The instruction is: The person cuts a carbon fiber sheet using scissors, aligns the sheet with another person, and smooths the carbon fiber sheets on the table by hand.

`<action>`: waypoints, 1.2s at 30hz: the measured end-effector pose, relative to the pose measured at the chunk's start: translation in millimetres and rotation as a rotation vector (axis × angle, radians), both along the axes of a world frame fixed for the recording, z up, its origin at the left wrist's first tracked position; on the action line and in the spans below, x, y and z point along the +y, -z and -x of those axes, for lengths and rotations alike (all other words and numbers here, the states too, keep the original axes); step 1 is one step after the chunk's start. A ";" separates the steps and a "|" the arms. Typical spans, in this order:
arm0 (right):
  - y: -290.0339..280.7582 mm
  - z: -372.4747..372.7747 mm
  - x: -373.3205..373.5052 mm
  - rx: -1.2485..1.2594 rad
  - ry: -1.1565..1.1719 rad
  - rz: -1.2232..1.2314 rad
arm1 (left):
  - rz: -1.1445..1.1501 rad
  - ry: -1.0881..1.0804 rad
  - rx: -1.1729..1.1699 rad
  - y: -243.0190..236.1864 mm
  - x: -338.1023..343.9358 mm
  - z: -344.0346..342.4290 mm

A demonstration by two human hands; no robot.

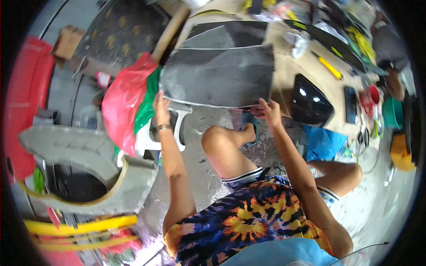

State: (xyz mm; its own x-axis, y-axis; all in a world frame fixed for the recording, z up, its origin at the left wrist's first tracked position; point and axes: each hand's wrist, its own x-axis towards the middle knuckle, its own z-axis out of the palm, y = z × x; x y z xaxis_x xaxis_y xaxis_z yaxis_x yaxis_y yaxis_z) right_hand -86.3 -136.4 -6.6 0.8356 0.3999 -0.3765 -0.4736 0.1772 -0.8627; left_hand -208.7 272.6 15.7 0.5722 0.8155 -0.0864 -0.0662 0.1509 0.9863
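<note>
My left hand (161, 106) pinches the lower left corner of a dark woven carbon-fibre-like sheet (215, 75). My right hand (269, 111) grips its lower right corner; a small reddish item at those fingers is too blurred to make out. The held sheet spans the near end of the worktable, over or against another dark woven piece (208, 33). Right of it on the tan work surface (288, 71) lie a glossy black curved part (310, 99), a yellow utility knife (328, 66) and a black phone (350, 104).
Red and green plastic (124, 106) drapes a white stool (179, 128). A grey fender-shaped panel (84, 201) and red panel (26, 102) fill the left. A red mug (368, 97), scissors (363, 138) and blue bag (324, 144) sit rightward. Another person (386, 44) is at upper right.
</note>
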 end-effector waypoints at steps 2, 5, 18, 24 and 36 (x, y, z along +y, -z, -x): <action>1.5 0.7 0.2 -0.023 -0.058 0.048 | -0.104 -0.068 0.019 10.6 -12.2 -4.7; -8.1 10.8 10.7 -0.016 -0.078 0.030 | -0.168 -0.150 0.038 22.9 7.4 10.2; -3.8 15.7 -7.4 0.116 0.007 -0.006 | -0.023 -0.341 0.037 15.8 5.3 15.5; 12.3 19.3 -12.8 0.112 0.013 -0.005 | 0.014 -0.240 0.017 26.5 6.1 29.2; -10.1 31.0 -46.4 0.068 -0.106 0.205 | -1.065 0.018 0.403 -44.3 -95.8 -8.2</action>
